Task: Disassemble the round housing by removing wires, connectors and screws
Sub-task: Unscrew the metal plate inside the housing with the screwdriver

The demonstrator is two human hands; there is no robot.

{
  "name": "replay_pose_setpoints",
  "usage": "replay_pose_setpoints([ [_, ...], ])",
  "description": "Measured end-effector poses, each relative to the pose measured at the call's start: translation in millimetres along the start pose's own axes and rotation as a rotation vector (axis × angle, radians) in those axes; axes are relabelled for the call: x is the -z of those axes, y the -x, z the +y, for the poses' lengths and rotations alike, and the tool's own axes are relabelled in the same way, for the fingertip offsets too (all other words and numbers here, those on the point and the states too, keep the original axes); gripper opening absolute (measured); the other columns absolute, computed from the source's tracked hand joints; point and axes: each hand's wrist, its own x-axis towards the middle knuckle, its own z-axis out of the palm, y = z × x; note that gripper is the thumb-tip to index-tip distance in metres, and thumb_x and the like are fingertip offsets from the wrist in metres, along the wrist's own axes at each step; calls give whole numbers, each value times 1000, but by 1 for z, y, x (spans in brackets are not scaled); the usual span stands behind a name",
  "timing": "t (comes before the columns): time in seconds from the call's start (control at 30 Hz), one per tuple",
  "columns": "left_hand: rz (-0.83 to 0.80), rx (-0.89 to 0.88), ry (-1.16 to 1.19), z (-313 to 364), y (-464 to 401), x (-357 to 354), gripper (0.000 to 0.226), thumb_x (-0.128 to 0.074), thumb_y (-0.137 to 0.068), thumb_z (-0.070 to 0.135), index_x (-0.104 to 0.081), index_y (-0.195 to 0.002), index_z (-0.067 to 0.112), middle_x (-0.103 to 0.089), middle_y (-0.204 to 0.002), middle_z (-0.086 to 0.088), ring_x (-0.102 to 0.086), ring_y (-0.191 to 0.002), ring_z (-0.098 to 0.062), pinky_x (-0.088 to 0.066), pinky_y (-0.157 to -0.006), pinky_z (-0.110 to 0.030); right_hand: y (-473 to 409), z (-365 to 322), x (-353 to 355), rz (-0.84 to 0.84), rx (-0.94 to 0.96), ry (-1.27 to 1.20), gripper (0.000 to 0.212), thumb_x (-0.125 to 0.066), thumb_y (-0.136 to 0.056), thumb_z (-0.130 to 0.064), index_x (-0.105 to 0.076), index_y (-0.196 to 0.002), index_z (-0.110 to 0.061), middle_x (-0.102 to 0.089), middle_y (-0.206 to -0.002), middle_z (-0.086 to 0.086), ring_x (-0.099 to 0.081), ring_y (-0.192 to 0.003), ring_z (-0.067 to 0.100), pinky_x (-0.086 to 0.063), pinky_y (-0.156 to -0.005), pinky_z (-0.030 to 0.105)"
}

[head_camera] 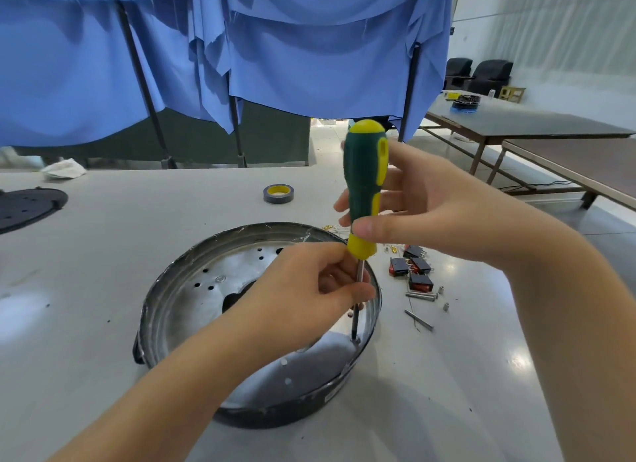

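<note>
Steadying screwdriver (pixel 365 186) w/ both hands in round housing (pixel 192 300).

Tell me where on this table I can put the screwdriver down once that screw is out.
Bare tabletop lies between the round housing and the tape roll, and left of the housing. Also free: the near right corner below the loose screws. Crowded: right of the housing, around the black and red switches.

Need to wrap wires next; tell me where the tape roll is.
Head view: the tape roll lies on the table beyond the round housing, left of the screwdriver.
</note>
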Motion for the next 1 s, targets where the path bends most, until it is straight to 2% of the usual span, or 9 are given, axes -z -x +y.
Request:
replay_pose_setpoints([
  [0.13,30,-16,-28,2,0,0,10,-77,-79,18,-67,-78,19,-70,-71,3,-66,-66,-16,-56,-69,-30,-1,-3,-4,41,12,121,47,-76,-71,-32,-62,-115,-24,-71,-94,-13,-68,-92,17,-54,-88,30],
  [0.33,70,-18,-52,5,1,1,18,-81,-74,23,-63,-71,19,-67,-67,3,-63,-63,-17,-53,-63,-25,-2,0,-4,58,15,103,48,-77,-61,-37,-67,-106,-23,-70,-107,-1,-68,-94,19,-56,-84,34],
  [0.5,90,-51,-90,3,2,-2,21,-80,-73,32,-60,-81,29,-66,-69,7,-61,-61,-13,-52,-61,-22,-3,0,-4,37,27,131,40,-76,-66,-39,-66,-103,-27,-70,-85,-19,-69,-85,10,-55,-85,24],
  [0.57,93,-62,-103,2,2,-3,20,-79,-75,32,-60,-79,27,-65,-69,8,-61,-61,-12,-52,-63,-25,-4,1,-5,51,28,148,40,-76,-66,-39,-66,-102,-27,-69,-81,-18,-69,-83,11,-55,-85,26],
  [0.63,84,-53,-116,1,2,-4,19,-77,-76,34,-60,-74,26,-65,-68,10,-60,-60,-9,-51,-61,-22,-4,1,-5,66,31,155,40,-76,-64,-40,-66,-101,-28,-70,-80,-16,-69,-83,13,-56,-85,30],
  [0.7,56,-39,-131,0,3,-4,18,-75,-79,36,-62,-73,25,-64,-67,13,-57,-57,-3,-47,-58,-15,-4,2,-4,81,34,139,45,-77,-63,-38,-65,-104,-27,-70,-81,-16,-69,-84,16,-56,-84,32],
  [0.77,8,-23,-147,0,3,-3,13,-71,-82,35,-64,-76,26,-64,-68,15,-57,-59,-1,-45,-58,-13,-3,4,0,84,38,98,54,-77,-62,-32,-63,-113,-22,-73,-88,-6,-70,-87,20,-56,-84,34],
  [0.9,-83,21,-69,0,2,-2,7,-66,-88,24,-66,-84,29,-71,-78,15,-66,-68,-2,-47,-61,-12,0,7,4,-21,25,-138,64,-69,-71,-11,-48,-131,-14,-73,-101,7,-71,-96,22,-57,-82,30],
  [1.0,-131,34,7,1,2,0,17,-63,-90,15,-65,-88,32,-74,-84,13,-71,-79,-4,-55,-73,-18,-1,10,7,-85,1,-194,66,-68,-80,-2,-41,-137,-20,-71,-111,7,-69,-101,22,-55,-82,26],
])
